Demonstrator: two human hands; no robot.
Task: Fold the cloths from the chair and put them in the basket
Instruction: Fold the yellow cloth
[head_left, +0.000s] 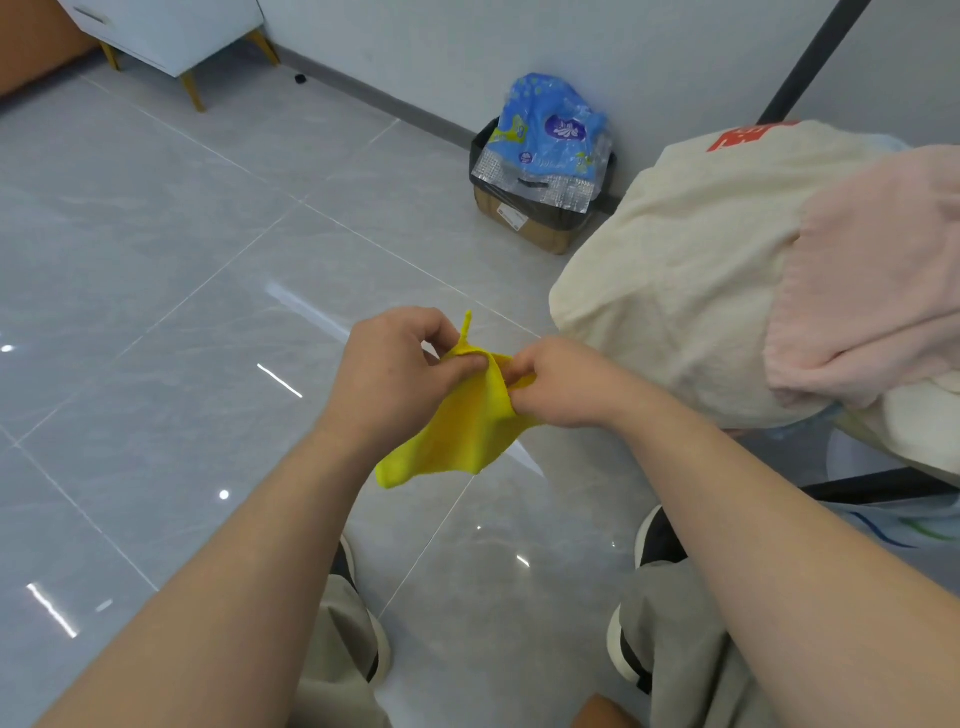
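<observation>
A small yellow cloth (457, 436) hangs in the air above the grey tiled floor, held at its top edge by both hands. My left hand (395, 374) pinches the cloth's upper left part, where a thin yellow loop sticks up. My right hand (561, 384) pinches the upper right part, close beside the left. At the right, a cream cloth (685, 270) and a pink cloth (872, 291) lie draped over the chair, which they hide almost fully. No basket is in view.
A cardboard box (524, 218) lined with a black bag and stuffed with blue plastic packaging (550, 135) stands by the wall. A white cabinet on gold legs (176, 31) is at the back left. A dark pole (810, 57) rises behind the chair. My feet are below.
</observation>
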